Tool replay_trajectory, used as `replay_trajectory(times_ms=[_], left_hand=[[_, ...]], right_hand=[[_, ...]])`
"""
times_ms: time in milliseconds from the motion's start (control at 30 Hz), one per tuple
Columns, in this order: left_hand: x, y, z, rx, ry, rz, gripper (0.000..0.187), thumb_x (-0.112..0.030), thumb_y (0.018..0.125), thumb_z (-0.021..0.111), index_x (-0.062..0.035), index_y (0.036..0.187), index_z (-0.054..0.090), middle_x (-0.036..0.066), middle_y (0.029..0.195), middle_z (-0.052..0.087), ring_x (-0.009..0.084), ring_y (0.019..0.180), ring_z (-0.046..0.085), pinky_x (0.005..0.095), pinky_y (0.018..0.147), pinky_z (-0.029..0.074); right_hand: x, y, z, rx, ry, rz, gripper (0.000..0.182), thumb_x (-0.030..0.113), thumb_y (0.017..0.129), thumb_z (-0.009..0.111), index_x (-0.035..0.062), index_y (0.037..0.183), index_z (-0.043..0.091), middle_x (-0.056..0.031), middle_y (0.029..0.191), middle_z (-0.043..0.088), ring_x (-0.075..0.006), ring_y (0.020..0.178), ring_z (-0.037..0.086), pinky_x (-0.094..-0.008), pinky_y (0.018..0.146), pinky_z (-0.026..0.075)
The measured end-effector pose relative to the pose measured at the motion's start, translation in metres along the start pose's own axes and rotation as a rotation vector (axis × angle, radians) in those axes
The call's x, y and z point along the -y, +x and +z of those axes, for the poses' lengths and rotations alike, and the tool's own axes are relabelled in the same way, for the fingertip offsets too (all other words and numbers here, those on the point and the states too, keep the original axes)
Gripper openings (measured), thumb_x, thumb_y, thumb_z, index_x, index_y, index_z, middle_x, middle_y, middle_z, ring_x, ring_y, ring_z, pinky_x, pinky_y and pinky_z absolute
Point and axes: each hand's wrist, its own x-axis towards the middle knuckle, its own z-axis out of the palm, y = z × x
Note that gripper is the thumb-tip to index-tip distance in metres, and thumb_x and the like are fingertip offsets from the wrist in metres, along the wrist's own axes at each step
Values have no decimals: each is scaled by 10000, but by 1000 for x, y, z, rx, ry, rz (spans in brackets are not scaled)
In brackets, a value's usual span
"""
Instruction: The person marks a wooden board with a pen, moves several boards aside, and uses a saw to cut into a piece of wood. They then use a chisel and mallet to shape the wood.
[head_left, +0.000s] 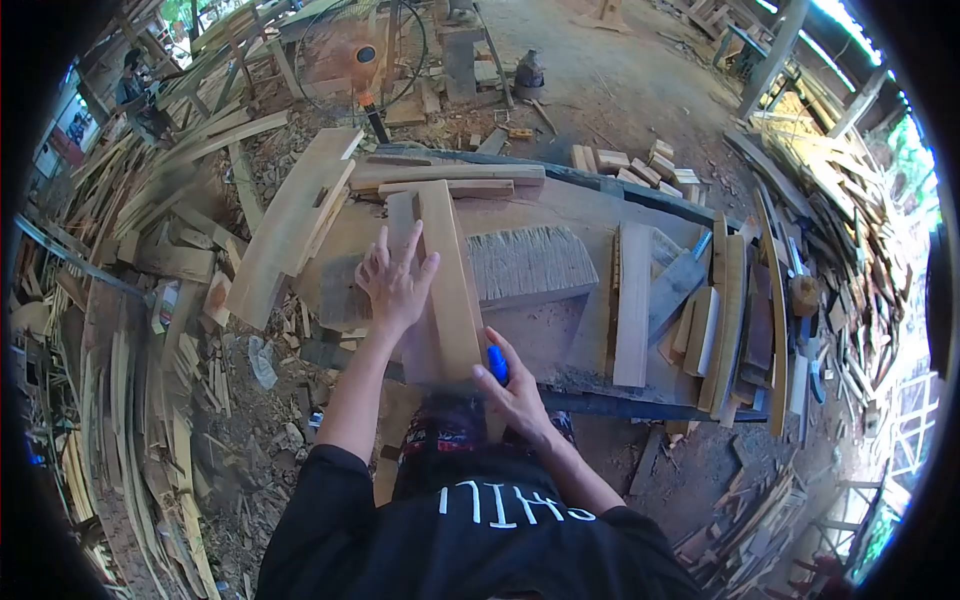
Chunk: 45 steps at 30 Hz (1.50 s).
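Note:
My left hand (397, 283) lies with its fingers spread across the left side of a long, pale wooden plank (455, 285) and a greyer board (422, 345) beside it. Both pieces point away from me and rest across a thick, rough-sawn wood block (535, 262) on the workbench. At the plank's near right corner, my right hand (518, 395) has its fingers closed around a blue marker (497, 363), its thumb close to the plank's end.
On the bench's right side stand a wide board (631, 305) and several narrow offcuts (728, 320). A notched board (295, 225) juts past the left edge. Small blocks (640, 168) sit at the far edge, near an orange-necked fan (367, 100). Scrap piles (140, 400) flank the bench.

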Motion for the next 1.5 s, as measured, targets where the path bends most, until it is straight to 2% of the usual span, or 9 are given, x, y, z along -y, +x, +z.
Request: replay_trajectory(times_ms=[100, 167, 433, 533, 633, 700, 767, 967, 1500], left_hand=[[4, -10, -5, -88, 92, 119, 594, -597, 926, 456, -368, 1468, 377, 150, 1543, 232, 417, 1369, 262, 609, 1085, 164], [-1, -6, -7, -88, 50, 200, 557, -565, 928, 479, -352, 1440, 431, 160, 1524, 254, 423, 1353, 282, 602, 1080, 174], [-37, 55, 3, -35, 11, 158, 645, -591, 834, 593, -313, 1406, 486, 139, 1509, 285, 424, 1352, 286, 602, 1092, 188], [-23, 102, 24, -66, -21, 75, 677, -621, 808, 600, -300, 1395, 500, 140, 1494, 317, 412, 1356, 285, 615, 1086, 191], [-5, 144, 34, 16, -70, -4, 678, -644, 794, 596, -274, 1359, 542, 146, 1458, 383, 402, 1350, 306, 601, 1088, 205], [-1, 156, 34, 121, -97, -50, 671, -653, 788, 595, -256, 1328, 579, 153, 1427, 436, 399, 1339, 333, 576, 1096, 217], [-3, 159, 32, 176, -101, 8, 555, -636, 803, 598, -203, 1130, 716, 160, 1149, 667, 320, 1173, 560, 462, 1064, 292], [-6, 146, 31, -4, -229, 36, 440, -548, 811, 626, -172, 1004, 747, 146, 935, 717, 292, 951, 663, 381, 949, 438], [6, 147, 52, -52, -159, 217, 317, -410, 963, 480, -215, 1071, 706, 137, 968, 699, 319, 982, 626, 446, 906, 402]], right_hand=[[11, -14, 12, 6, -57, -154, 805, 197, 834, 761, 120, 1496, 308, -190, 1153, 643, -230, 950, 660, -331, 844, 519], [18, -15, 12, 70, -154, -188, 860, 259, 823, 768, 103, 1502, 263, -269, 1267, 565, -393, 1159, 582, -430, 959, 478], [11, -3, 12, -24, -106, -188, 771, 216, 829, 758, 27, 1452, 344, -278, 1193, 598, -376, 1113, 613, -418, 918, 495], [11, -4, 13, -103, -161, -284, 709, 223, 870, 720, 31, 1447, 355, -248, 1153, 617, -320, 1039, 645, -393, 887, 508], [7, -6, 16, -101, 110, 9, 578, 241, 931, 655, 18, 1404, 409, -172, 1080, 642, -225, 936, 648, -351, 842, 519], [-1, -1, 21, -74, 409, -43, 441, 229, 986, 570, 56, 1373, 449, 48, 666, 443, -30, 512, 405, -214, 447, 330], [4, -2, 18, -56, 446, 58, 374, 243, 1006, 535, 53, 1325, 486, 64, 649, 417, -22, 487, 364, -204, 433, 282], [6, -2, 15, 2, 592, 178, 366, 283, 1008, 535, 35, 1276, 524, 60, 645, 454, -28, 471, 362, -211, 426, 283], [0, -14, 15, 48, 533, 85, 409, 249, 964, 619, 25, 1293, 524, 40, 737, 517, -31, 551, 450, -203, 470, 376]])
